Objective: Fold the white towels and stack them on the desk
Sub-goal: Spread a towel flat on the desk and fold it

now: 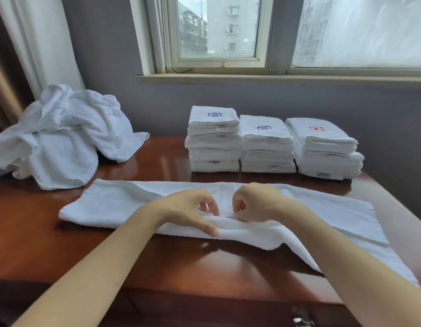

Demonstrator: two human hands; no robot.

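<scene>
Both pinching: left hand [190, 208] and right hand [256, 201] clamp the near edge of the long white terry towel [110, 204], spread across the brown wooden bench [51, 244]. Lengthwise fold underway, I reckon; next, carry that edge over evenly.

Ahead of me a window [218, 29] sits in a grey-lilac wall [105, 67], and its sill [252, 79] runs off to my right. Through the clear pane I see pale apartment blocks [233, 22]. The right pane [360, 31] is clouded over. A white curtain [39, 43] hangs at my left. A dark cable [181, 70] lies at the frame's foot. Low down, a metal handle [301, 318] glints.
</scene>
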